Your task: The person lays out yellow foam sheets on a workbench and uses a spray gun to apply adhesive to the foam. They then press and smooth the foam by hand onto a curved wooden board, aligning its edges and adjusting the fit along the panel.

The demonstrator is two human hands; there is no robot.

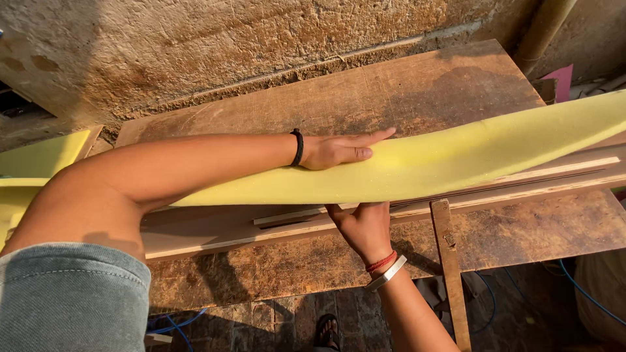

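Note:
A long yellow foam sheet (469, 153) stretches across a worn wooden workbench (417, 85), lifted and curved along its near edge. My left hand (339, 150), with a black band at the wrist, lies flat on top of the foam, fingers together and pointing right. My right hand (362, 228), wearing red thread and a metal bangle, reaches up from below and grips the foam's near edge, its fingers hidden under the sheet. A pale wooden board (561, 171) lies beneath the foam.
A rough plaster wall (195, 45) runs behind the bench. A wooden brace (450, 261) hangs off the bench's front edge. Blue cable (587, 293) trails on the brick floor, where a sandalled foot (326, 329) shows. More yellow foam (39, 156) lies at far left.

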